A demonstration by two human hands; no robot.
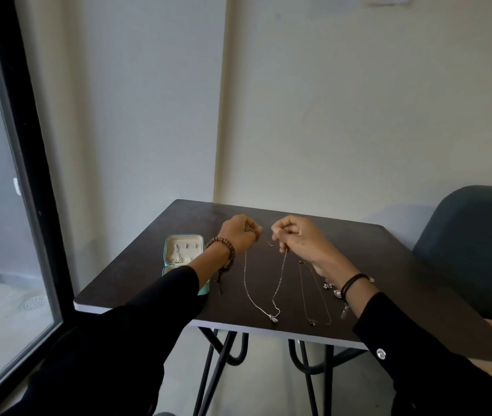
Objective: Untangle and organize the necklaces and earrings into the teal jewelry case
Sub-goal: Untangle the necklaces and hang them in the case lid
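Head view: beside the teal jewelry case (166, 253), both grips, left hand (240, 232) and right hand (298, 238), pinch a thin silver pendant necklace (274, 317); dragging risks snagging the neighbouring dark-pendant chain (313, 321).

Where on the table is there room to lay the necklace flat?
The far strip of the table behind the left hand and right hand is bare, and so is the far right corner by the chair. A lane lies between the teal case and the held necklace. Near the right hand it is crowded: a second necklace and small pieces lie there.
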